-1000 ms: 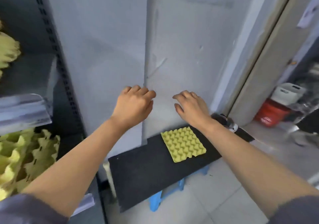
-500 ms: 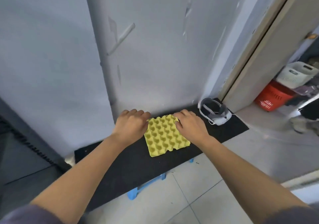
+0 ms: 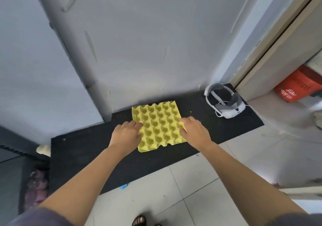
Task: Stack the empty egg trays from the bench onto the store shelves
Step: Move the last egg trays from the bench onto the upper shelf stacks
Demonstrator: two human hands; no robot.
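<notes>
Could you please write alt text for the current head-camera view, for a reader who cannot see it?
Left hand and right hand grip opposite sides of a yellow egg tray on a black bench. A white headset lies at the bench's right end.

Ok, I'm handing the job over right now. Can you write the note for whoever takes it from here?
Left hand: grips the left edge of the yellow egg tray.
Right hand: grips the tray's right edge.
Tray: empty, lying flat on the black bench, not yet lifted. No other tray shows on the bench.
Done: the tray is grasped on both sides.
Left: lift it, carry it to the store shelves (out of view) and stack it there.
Note: a white headset lies at the bench's right end, apart from the tray.
</notes>
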